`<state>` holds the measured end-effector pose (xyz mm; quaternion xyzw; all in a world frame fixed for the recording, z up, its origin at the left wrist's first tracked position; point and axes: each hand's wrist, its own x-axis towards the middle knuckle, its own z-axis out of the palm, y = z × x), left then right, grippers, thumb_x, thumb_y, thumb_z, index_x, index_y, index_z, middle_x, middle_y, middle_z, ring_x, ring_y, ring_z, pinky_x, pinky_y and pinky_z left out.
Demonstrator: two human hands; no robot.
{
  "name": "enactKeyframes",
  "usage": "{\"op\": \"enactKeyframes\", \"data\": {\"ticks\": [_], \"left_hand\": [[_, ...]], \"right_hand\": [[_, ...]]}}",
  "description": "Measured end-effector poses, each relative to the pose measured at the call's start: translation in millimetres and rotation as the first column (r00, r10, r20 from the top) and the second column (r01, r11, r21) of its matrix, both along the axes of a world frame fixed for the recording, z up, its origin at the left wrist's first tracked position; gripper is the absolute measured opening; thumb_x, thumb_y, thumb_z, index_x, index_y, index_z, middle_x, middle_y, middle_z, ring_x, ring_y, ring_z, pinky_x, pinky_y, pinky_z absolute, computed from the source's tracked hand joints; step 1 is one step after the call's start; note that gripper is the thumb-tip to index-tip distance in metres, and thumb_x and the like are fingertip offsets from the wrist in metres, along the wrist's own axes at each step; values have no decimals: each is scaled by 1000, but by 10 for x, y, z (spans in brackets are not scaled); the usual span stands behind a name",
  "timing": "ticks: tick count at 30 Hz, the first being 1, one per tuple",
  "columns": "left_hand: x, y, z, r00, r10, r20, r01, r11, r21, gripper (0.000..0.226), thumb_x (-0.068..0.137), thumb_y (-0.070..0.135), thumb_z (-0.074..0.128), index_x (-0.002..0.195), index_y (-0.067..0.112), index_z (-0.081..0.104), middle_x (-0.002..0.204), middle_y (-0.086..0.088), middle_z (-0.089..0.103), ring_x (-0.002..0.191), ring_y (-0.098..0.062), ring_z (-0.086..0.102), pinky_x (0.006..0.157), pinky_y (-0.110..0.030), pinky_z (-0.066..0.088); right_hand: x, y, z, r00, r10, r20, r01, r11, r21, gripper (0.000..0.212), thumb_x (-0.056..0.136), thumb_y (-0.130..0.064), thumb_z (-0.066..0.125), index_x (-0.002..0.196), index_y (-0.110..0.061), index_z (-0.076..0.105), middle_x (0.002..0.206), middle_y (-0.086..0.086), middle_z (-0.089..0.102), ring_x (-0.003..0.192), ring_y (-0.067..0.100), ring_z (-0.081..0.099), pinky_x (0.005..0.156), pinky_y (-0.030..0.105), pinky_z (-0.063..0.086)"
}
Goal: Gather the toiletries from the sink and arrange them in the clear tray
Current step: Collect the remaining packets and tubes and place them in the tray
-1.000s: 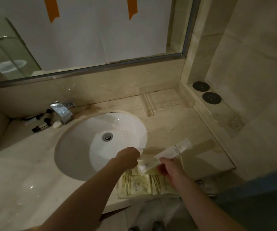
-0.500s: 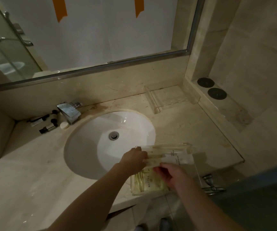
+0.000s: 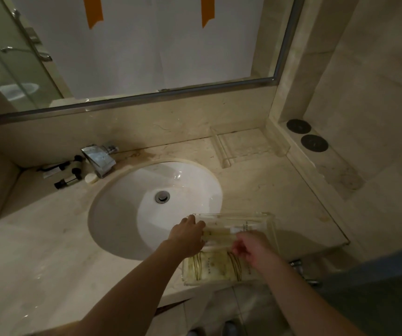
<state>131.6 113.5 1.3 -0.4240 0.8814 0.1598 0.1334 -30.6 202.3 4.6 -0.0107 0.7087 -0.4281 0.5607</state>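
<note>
Both hands' grip on pale, gold-striped packets in clear tray

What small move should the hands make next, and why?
Probably release the white packet and reach left for the small bottles beside the faucet. Both hands, left and right, are at the clear tray, where the packet seems laid, while the bottles lie outside it.

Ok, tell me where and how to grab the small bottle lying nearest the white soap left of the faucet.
Pinch the small bottle across its pale middle, coming down from above. It lies flat on the counter, black caps at both ends, so the long sides are free. Reach from the front: the faucet stands to its right, the white soap sits beside its right cap, and another bottle lies behind.
</note>
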Motion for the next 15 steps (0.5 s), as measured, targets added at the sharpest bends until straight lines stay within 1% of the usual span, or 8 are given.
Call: {"op": "enactKeyframes", "data": {"ticks": [2, 3, 6, 8, 9, 11, 13, 15], "left_hand": [[-21, -2, 2, 1000, 8, 11, -8, 1000, -3, 53, 89, 39, 57, 135, 16, 42, 136, -12, 42, 123, -30, 45, 98, -43, 46], [-37, -2, 11, 1000, 17, 15, -17, 1000, -6, 51, 89, 39, 56, 133, 15, 44, 135, -12, 42, 122, -30, 45, 97, -43, 46], [-65, 14, 29, 999, 46, 26, -45, 999, -7, 48, 90, 38, 55, 129, 12, 48, 131, -13, 43, 119, -30, 46, 95, -43, 47], [-64, 34, 12, 998, 65, 25, -65, 998, -5, 48, 90, 38, 55, 129, 12, 47, 131, -13, 42, 119, -30, 46, 95, -42, 47], [-61, 45, -2, 997, 76, 19, -76, 997, -6, 48, 90, 38, 56, 129, 12, 46, 130, -13, 42, 119, -30, 45, 94, -42, 47], [-48, 66, -25, 995, 100, 4, -100, 995, -11, 49, 90, 39, 56, 129, 13, 45, 130, -11, 41, 118, -28, 45, 94, -41, 47], [-44, 75, -39, 994, 111, 2, -111, 994, -16, 50, 90, 39, 55, 132, 14, 43, 131, -11, 40, 119, -28, 44, 95, -41, 47], [-45, 81, -23, 992, 126, -18, -126, 992, -17, 50, 89, 37, 54, 133, 14, 44, 131, -10, 41, 119, -28, 44, 95, -41, 48]], "right_hand": [[-52, -44, -69, 994, 12, -105, -16, 999, -36, 21, 87, 4, 55, 107, -1, 55, 67, 17, 58, 50, 24, 54, 44, 28, 49], [-72, -57, -98, 987, 44, -155, -51, 998, -46, 27, 85, 3, 55, 110, -4, 54, 70, 17, 60, 51, 25, 55, 49, 31, 50], [-99, -98, -166, 952, 148, -267, -161, 987, -29, 39, 82, -3, 59, 119, -13, 53, 90, 17, 64, 58, 25, 60, 66, 43, 57], [-108, -117, -202, 932, 209, -296, -223, 975, -12, 47, 82, -6, 60, 127, -15, 50, 104, 16, 62, 61, 24, 62, 72, 46, 58], [-117, -128, -222, 920, 245, -307, -257, 967, 2, 51, 82, -7, 59, 131, -14, 48, 107, 15, 62, 62, 24, 62, 73, 46, 58], [-131, -148, -241, 900, 308, -308, -316, 948, 24, 56, 83, -10, 59, 137, -12, 45, 107, 15, 63, 62, 25, 62, 69, 42, 56], [-148, -165, -223, 887, 347, -305, -348, 936, 54, 54, 84, -12, 60, 136, -9, 46, 104, 14, 62, 59, 25, 61, 61, 36, 53], [-175, -200, -203, 852, 383, -358, -373, 922, 100, 49, 82, -11, 60, 130, -9, 50, 101, 13, 64, 58, 26, 62, 56, 31, 50]]}}
